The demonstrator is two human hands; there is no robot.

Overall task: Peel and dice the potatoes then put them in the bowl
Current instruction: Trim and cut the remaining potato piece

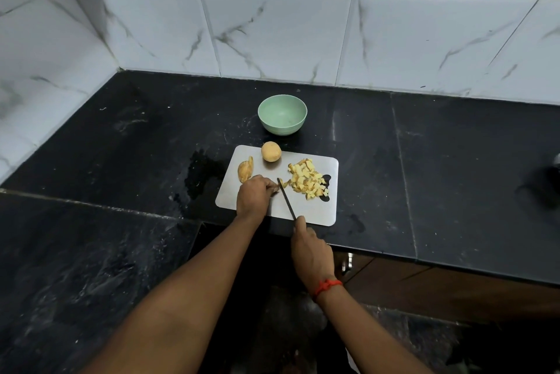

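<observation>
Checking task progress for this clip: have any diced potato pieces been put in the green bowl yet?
No, the green bowl shows nothing inside, and the diced potato lies piled on the cutting board.

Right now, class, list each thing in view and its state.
bowl: empty
round potato: whole, on the board
diced potato: piled on the board
knife: gripped by right hand, tip on board
left hand: holds a potato piece beside the blade

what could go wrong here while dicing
The left hand pins a small potato piece right beside the knife blade; a slip could nick a finger.
The diced pile crowds the right side of the cutting board, over its handle hole; cubes may spill onto the counter.
</observation>
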